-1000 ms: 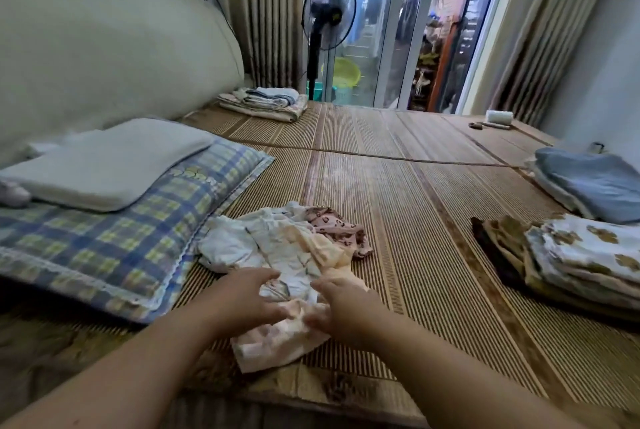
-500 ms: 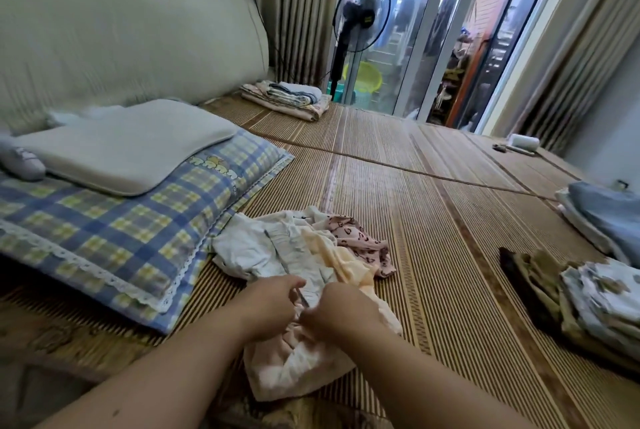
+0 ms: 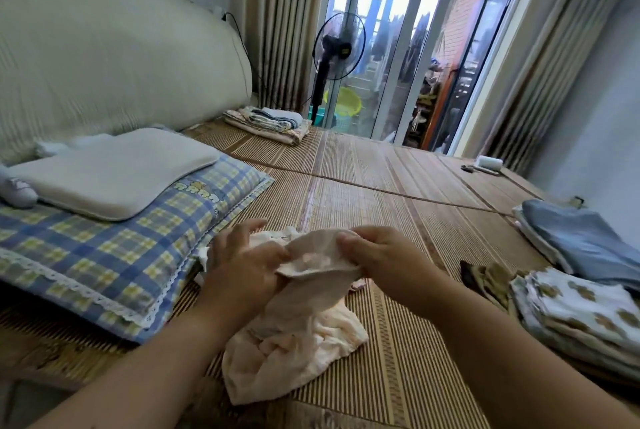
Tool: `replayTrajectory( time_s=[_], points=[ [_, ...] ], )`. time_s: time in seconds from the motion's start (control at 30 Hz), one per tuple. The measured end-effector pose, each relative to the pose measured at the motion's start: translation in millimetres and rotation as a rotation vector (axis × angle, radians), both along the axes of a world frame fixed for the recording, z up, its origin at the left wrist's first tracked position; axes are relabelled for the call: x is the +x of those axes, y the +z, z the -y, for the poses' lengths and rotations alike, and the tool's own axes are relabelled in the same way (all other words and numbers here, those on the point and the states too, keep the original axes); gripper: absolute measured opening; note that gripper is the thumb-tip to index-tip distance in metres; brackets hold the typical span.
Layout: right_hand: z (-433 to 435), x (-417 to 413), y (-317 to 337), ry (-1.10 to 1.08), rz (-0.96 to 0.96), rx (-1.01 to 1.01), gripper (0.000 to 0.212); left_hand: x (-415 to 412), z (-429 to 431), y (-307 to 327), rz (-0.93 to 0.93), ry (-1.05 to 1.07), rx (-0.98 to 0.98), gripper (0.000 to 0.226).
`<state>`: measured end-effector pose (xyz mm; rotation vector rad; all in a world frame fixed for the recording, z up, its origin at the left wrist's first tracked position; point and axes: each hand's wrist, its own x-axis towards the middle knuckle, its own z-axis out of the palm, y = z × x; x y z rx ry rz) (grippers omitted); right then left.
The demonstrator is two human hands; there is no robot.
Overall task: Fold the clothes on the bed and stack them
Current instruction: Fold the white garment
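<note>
Head view: since half a second ago both hands have raised the garment [image 3: 304, 324] off the pile [image 3: 268, 238]. Its top edge is now held up between them, and its lower part trails on the bed [image 3: 398, 342] at 6 o'clock. The left hand [image 3: 242, 265] and right hand [image 3: 377, 255] pinch that edge, fingers [image 3: 346, 239] curled on cloth. The bed has a woven mat, with a pillow [image 3: 104, 255] at 9, a folded stack [image 3: 571, 310] at 3 and a fan [image 3: 337, 47] (by glass doors) at 12. The garment is thin, peach and crumpled.
</note>
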<state>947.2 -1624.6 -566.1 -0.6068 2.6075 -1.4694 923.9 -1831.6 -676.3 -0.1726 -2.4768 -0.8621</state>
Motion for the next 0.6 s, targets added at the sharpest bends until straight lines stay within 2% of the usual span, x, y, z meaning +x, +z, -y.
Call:
replayTrajectory(
  time_s=[0.07, 0.1, 0.17, 0.23, 0.33, 0.4, 0.5, 0.6],
  points=[
    [-19, 9, 15, -0.062, -0.038, -0.015, 0.039, 0, 7, 6, 0.039, 0.014, -0.095, 0.010],
    [-30, 12, 23, -0.099, -0.078, 0.009, 0.042, 2, 8, 12, 0.062, -0.015, -0.143, 0.010],
    [-49, 17, 39, -0.162, -0.155, 0.132, 0.047, 8, 6, 31, 0.075, -0.129, -0.202, 0.026],
    [-65, 21, 54, -0.163, -0.232, 0.280, 0.050, 11, -1, 66, -0.001, -0.179, -0.295, 0.041],
    [-94, 29, 83, -0.181, -0.399, 0.366, 0.030, 10, -15, 146, -0.072, -0.173, -0.327, 0.022],
    [-111, 32, 103, -0.192, -0.457, 0.342, 0.028, 13, -22, 200, -0.097, -0.227, -0.277, 0.021],
    [-133, 36, 141, -0.184, -0.429, 0.220, 0.026, 25, -38, 274, -0.176, -0.315, -0.149, 0.024],
    [-149, 40, 180, -0.255, -0.413, 0.051, 0.031, 39, -55, 328, -0.228, -0.336, -0.137, 0.021]
  ],
)
